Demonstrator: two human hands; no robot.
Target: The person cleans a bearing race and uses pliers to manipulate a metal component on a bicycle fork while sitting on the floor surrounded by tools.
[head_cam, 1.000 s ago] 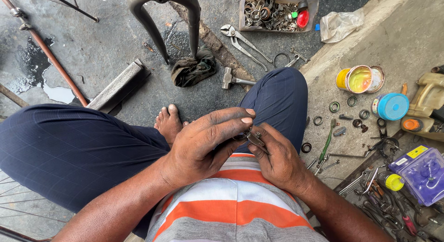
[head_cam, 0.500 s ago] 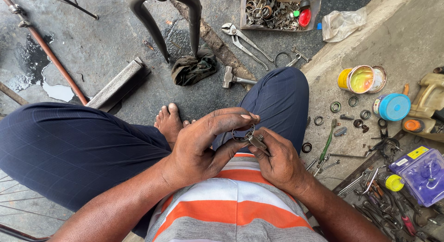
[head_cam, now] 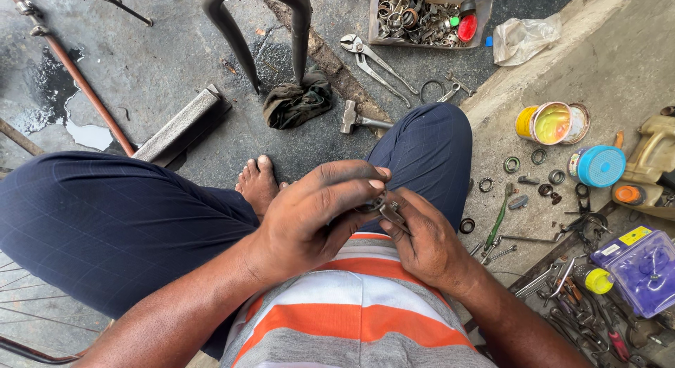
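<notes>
Risk: small grey metal part [head_cam: 389, 210], pinched between greasy left hand [head_cam: 316, 213] and right hand [head_cam: 425, 238], may slip toward the concrete floor [head_cam: 176, 65] at 12 o'clock

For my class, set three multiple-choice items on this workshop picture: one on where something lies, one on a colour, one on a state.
1. Where does the hammer lie?
A. On the ground beyond the person's knee
B. In the parts tray
C. On the lap

2. What colour is the round lid at the right?
A. Red
B. Blue
C. Black

3. How is the yellow tin?
A. Sealed
B. Tipped over
C. Open

Answers: 1 A, it rests on the dark floor beside the rag. 2 B, its top is plainly blue. 3 C, its inside shows.
</notes>
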